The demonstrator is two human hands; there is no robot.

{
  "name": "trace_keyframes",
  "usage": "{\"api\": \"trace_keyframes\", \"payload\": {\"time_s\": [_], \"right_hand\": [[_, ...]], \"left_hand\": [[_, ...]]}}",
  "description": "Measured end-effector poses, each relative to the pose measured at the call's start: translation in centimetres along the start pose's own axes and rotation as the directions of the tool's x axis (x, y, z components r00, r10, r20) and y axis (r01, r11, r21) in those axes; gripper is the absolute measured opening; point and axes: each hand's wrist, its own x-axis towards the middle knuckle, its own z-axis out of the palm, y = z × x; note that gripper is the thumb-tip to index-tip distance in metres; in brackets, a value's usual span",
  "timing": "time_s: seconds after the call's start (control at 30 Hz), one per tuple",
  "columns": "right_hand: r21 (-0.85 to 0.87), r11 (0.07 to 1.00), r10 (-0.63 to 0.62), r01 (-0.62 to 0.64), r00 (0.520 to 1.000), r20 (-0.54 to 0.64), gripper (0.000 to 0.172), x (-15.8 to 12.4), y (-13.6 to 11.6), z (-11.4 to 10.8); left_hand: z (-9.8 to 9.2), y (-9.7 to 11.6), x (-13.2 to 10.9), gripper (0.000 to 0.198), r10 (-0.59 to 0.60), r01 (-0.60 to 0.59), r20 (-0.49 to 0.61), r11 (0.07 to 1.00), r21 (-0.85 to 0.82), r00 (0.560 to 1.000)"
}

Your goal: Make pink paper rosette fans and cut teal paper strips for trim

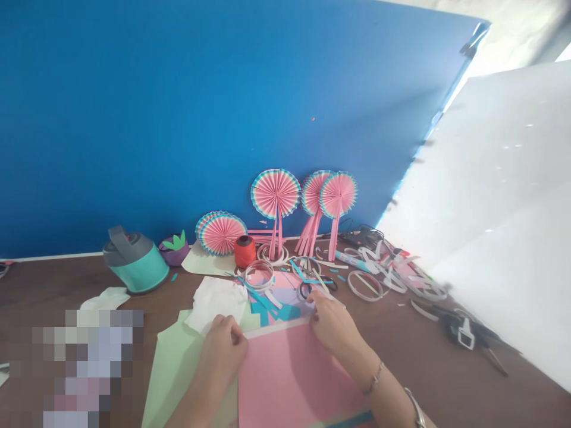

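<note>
A pink paper sheet [297, 368] lies before me on the table, with a narrow pale strip or fold along its far edge. My left hand [225, 348] is closed at the sheet's far left corner, fingers curled onto the edge. At the far right corner my right hand [332, 321] pinches the edge, just in front of the black scissors handles [306, 289]. Pale green paper [176, 362] extends out from under my left forearm. Beyond my left hand lies a crumpled white paper [218, 303]. Blue paper scraps [285, 312] lie beyond the pink sheet.
Pink pleated paper rosettes [276, 193] lean against the blue board [200, 119]. A teal-and-grey container [140, 267], a purple pot [175, 252] and a red spool-like object [245, 252] stand at the back. Tape rolls [366, 286], paper strips and a black tool [459, 327] lie right.
</note>
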Motion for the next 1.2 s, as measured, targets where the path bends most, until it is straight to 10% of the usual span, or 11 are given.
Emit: {"api": "trace_keyframes", "payload": {"time_s": [1.2], "right_hand": [[0.258,0.966,0.000,-0.010,0.999,0.038,0.034,1.5,4.3,-1.0]], "left_hand": [[0.8,-1.0,-0.2,0.021,0.016,-0.017,-0.014,0.991,-0.131,1.000]]}}
